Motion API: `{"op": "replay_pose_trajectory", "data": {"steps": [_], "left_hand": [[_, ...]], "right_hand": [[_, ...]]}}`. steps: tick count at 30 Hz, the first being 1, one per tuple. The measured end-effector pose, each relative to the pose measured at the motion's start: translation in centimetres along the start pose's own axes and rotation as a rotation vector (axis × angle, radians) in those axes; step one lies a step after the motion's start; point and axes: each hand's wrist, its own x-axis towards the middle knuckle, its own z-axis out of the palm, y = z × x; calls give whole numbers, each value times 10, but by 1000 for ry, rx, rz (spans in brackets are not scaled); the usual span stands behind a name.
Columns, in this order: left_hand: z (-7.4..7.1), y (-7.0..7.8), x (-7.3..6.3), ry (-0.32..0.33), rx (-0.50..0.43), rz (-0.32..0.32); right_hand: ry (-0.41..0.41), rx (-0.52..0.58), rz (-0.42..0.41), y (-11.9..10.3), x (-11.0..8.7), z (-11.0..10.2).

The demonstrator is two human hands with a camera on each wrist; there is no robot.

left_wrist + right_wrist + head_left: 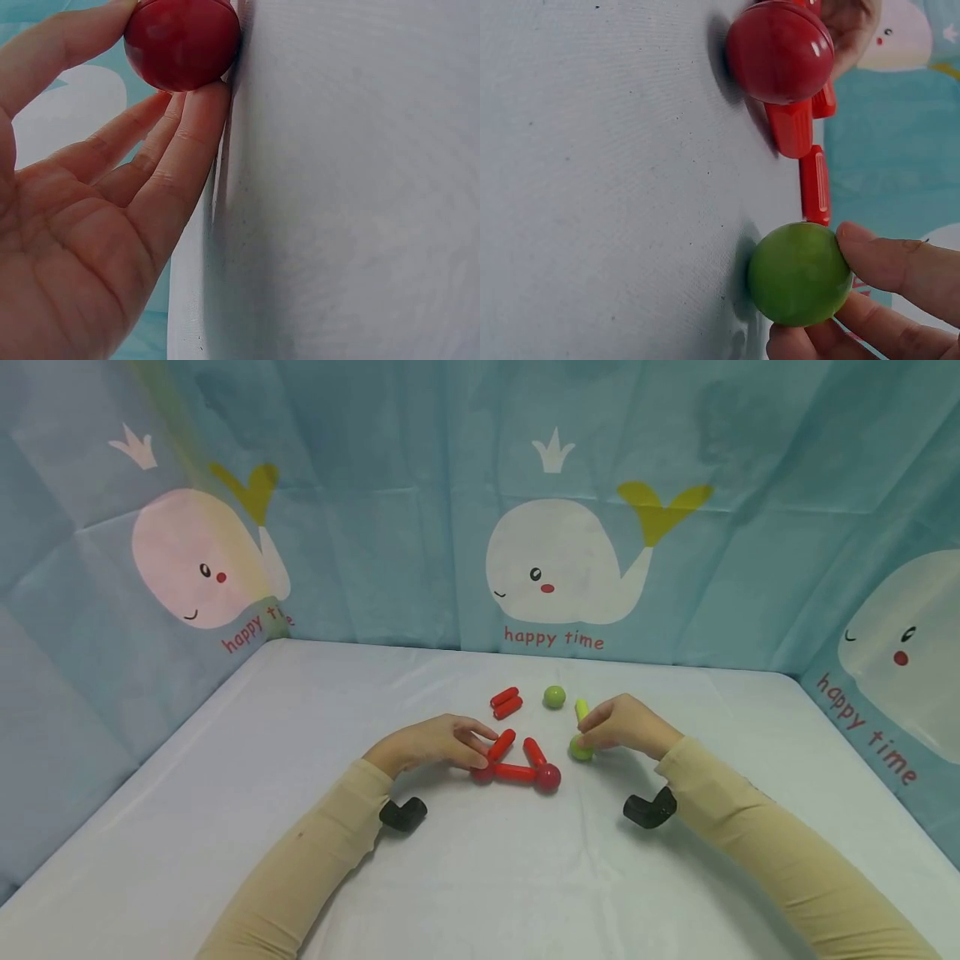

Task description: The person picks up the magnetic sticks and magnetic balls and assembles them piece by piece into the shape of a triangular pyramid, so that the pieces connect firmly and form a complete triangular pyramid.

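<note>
My left hand (431, 745) pinches a red ball (182, 45) between thumb and fingertips, low at the white table. That ball is the left corner of a red piece: a red stick (515, 774) joins it to a second red ball (548, 778), and a further red stick (502, 744) and another one (534, 751) slant up from the two corners. To the right, my right hand (630, 727) pinches a green ball (800, 274) with thumb and fingers. Just behind it a yellow-green stick (582, 708) points away, its near end hidden by the fingers.
Two loose red sticks (507, 707) lie side by side behind the red piece. Another green ball (554, 697) sits near them. Black curved mounts (403, 814) show under both wrists. A blue whale-print curtain (390, 568) stands along the table's back edge and sides.
</note>
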Motion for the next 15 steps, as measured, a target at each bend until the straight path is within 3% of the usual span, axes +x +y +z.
{"op": "replay_pose_trajectory", "data": {"steps": [15], "left_hand": [[0,1,-1,-8,-8,1]], "right_hand": [[4,67,-10,-8,5,8]]}}
